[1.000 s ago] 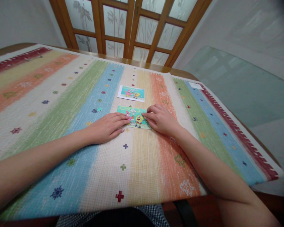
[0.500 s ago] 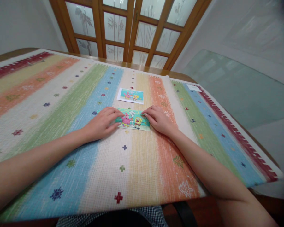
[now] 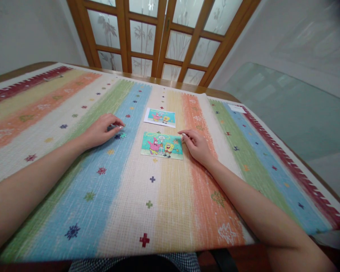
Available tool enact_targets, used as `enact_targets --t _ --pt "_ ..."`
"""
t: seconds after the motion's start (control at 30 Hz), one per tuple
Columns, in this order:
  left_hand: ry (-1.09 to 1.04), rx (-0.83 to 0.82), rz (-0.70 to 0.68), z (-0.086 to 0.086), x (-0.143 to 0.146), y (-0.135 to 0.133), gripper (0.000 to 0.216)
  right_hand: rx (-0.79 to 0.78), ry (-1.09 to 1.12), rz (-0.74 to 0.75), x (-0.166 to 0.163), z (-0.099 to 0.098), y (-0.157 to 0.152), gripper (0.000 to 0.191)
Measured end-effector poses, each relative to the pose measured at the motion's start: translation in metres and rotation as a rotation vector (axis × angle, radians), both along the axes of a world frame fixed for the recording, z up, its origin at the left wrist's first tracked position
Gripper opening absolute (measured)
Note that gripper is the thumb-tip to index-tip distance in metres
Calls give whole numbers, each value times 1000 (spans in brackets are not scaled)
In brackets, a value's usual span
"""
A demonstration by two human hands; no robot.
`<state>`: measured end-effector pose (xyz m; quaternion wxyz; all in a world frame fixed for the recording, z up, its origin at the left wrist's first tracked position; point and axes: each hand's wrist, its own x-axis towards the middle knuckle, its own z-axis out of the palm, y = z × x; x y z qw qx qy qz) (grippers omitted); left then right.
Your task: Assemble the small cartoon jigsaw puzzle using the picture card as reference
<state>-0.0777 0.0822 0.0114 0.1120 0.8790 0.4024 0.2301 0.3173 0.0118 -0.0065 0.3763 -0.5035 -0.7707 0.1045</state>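
A rectangular cartoon jigsaw puzzle [image 3: 161, 146], with pink, pale and yellow figures on teal, lies flat on the striped tablecloth. A small tan patch shows near its right side. My right hand [image 3: 196, 144] rests at the puzzle's upper right corner, fingers loosely bent and seemingly holding nothing. To the left of the puzzle, my left hand [image 3: 103, 129] hovers low over the blue stripe, thumb and fingers apart. Just beneath its fingertips is a small teal puzzle piece [image 3: 123, 135], loose on the cloth.
Behind the puzzle lies a white-bordered picture card [image 3: 160, 117] with the same cartoon. A white slip of paper [image 3: 237, 108] sits at the table's far right. The striped tablecloth [image 3: 130, 211] covers the table; wooden glass-paned doors [image 3: 158, 37] stand beyond.
My left hand has left the puzzle's left edge and moved left, to the loose teal piece. My right hand stays by the right edge. The view has shifted slightly.
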Motion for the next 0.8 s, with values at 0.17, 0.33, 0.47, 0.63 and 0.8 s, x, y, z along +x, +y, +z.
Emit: enact_targets --t 0.17,0.33,0.47,0.63,0.8 --pt "175 16 -51 -5 -9 8 46 -17 -1 2 1 -2 1 34" --pt "183 26 -65 -6 -8 8 45 -15 2 1 1 -3 2 35" --pt "201 45 -85 -3 -6 7 44 -24 4 0 1 -2 2 35" --pt "301 134 -108 -1 -4 4 44 -34 16 -3 1 -3 2 36" --pt "309 209 -51 3 3 -4 41 -24 17 -14 1 -3 2 34"
